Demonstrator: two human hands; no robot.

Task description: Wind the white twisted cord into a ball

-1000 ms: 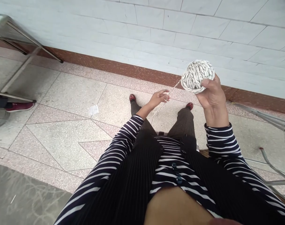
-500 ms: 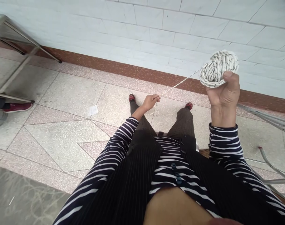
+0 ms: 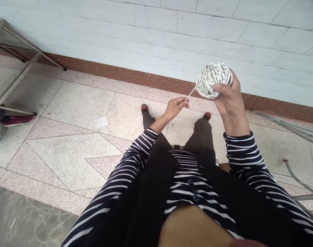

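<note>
My right hand (image 3: 229,97) is wrapped round a ball of white rope (image 3: 214,79) flecked with dark strands, held up in front of the wall. A short length of the rope (image 3: 191,92) runs from the ball's left side down to my left hand (image 3: 177,107). There the thumb and fingers are pinched on it. Below the left fingers a frayed loose end (image 3: 172,122) dangles over the floor. The two hands are close together, with only a small span of rope between them.
Ahead stands a white tiled wall (image 3: 146,37) with a brown skirting (image 3: 115,72). A metal-framed table (image 3: 30,34) is at the left, with another person's red shoe (image 3: 19,120) beneath. White paper (image 3: 101,122) lies on the floor. Metal tube legs (image 3: 295,176) are at the right.
My right hand has brought the rope ball left and slightly down. My left hand has moved right and up, so the rope span between them is much shorter.
</note>
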